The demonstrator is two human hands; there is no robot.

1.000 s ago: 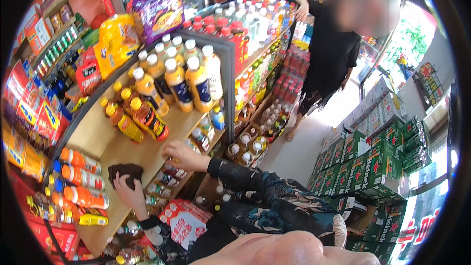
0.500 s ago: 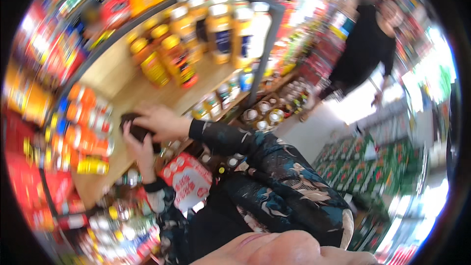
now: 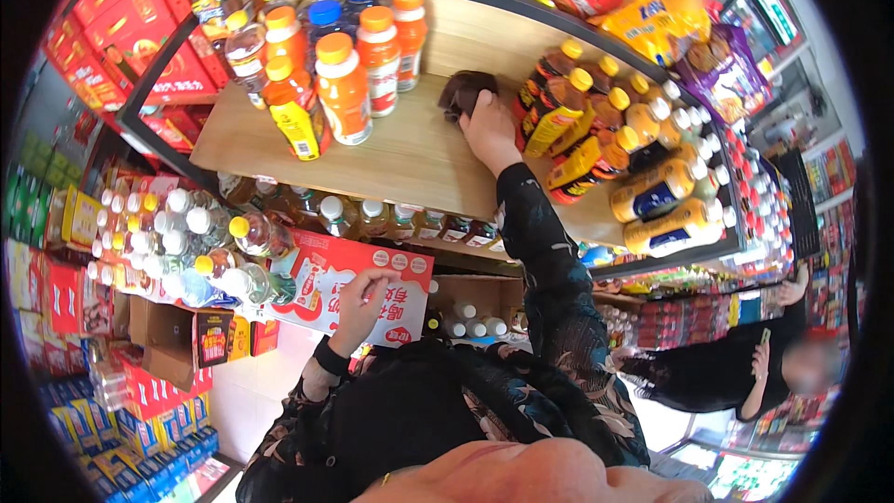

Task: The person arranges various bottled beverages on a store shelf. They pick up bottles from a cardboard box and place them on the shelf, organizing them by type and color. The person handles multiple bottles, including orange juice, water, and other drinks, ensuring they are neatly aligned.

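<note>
My right hand (image 3: 492,133) is closed on a dark brown cloth (image 3: 463,93), pressed against the light wooden shelf (image 3: 391,151). To the cloth's left stand orange bottles (image 3: 377,56) with orange caps; on its right are dark tea bottles (image 3: 549,121) with yellow caps. Lower down, my left hand (image 3: 360,305) hangs in front of a red and white carton (image 3: 321,284). Its fingers are loosely bent and apart, with nothing in them. I cannot tell whether that hand touches the carton.
Amber bottles (image 3: 656,188) fill the shelf's right end. Beneath runs a row of capped bottles (image 3: 372,216), and clustered bottles (image 3: 186,233) stand at the left. A dark metal frame (image 3: 154,84) edges the shelf. Someone in black (image 3: 717,363) stands at the right.
The view has turned, so the shelf appears higher and more level. My left hand has come away from the cloth and dropped toward the carton. The right hand keeps hold of the cloth.
</note>
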